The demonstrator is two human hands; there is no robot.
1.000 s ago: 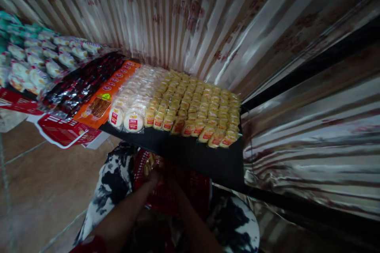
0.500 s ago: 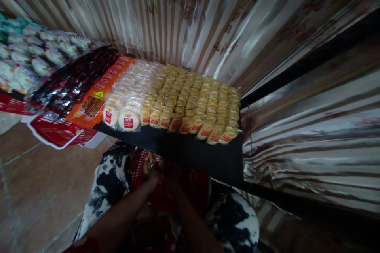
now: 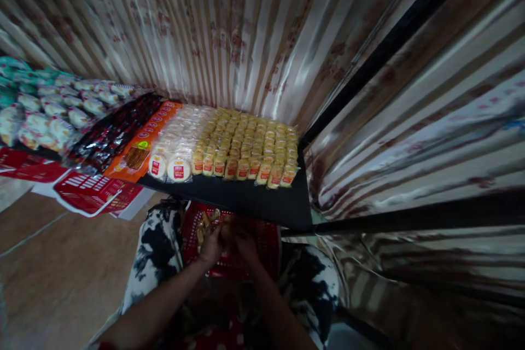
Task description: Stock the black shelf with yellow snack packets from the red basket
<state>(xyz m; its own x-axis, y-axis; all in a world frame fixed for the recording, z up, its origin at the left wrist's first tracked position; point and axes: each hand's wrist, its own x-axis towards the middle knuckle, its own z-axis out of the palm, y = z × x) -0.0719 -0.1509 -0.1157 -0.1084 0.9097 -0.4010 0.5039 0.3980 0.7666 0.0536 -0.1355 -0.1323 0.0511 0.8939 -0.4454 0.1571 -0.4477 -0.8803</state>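
Beige-and-brown striped curtain cloth hangs behind one black shelf. Below the shelf's front edge, two forearms reach forward and converge over one red plastic basket. A white-handled red basket stands below the shelf's left part. On the shelf lies one orange bag. Under its front edge, the left hand and right hand angle inward, nearly meeting, around a dim yellowish packet; whether either grips it, I cannot tell. Two round white packs and nine gold-wrapped snacks line the shelf's front, with rows behind too dense to count. Small gold-wrapped packets, also uncountable, lie in the basket below the shelf, beside the left hand.
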